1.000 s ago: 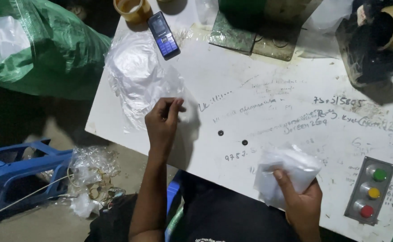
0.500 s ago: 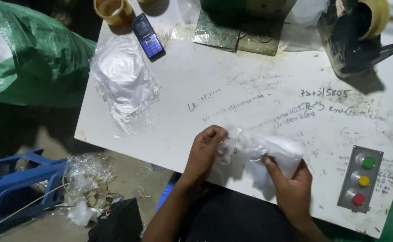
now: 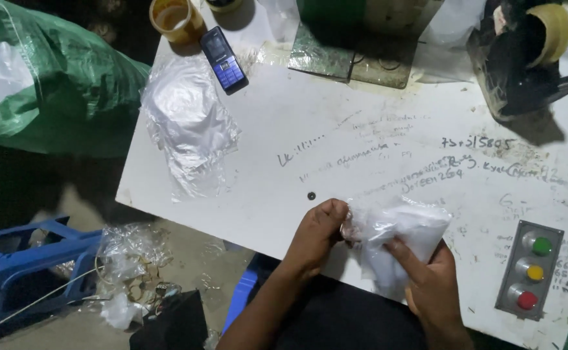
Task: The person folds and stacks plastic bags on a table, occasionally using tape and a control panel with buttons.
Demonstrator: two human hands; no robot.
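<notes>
White bag (image 3: 397,243) now sits pinched between both hands at the surface's (image 3: 361,129) six o'clock edge; left hand (image 3: 319,233) has come off the plastic pile (image 3: 190,123) at ten o'clock to join the right hand (image 3: 429,285).

Phone (image 3: 223,59) behind plastic sheets (image 3: 190,126) on table (image 3: 361,116) left; button box (image 3: 530,269) right.

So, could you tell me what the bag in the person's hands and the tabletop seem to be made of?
The bag looks like thin clear plastic film: translucent, crinkled, with glossy highlights. The tabletop seems a hard white painted or laminated board, matte and scuffed, with pen scribbles; which one cannot be told.
</notes>
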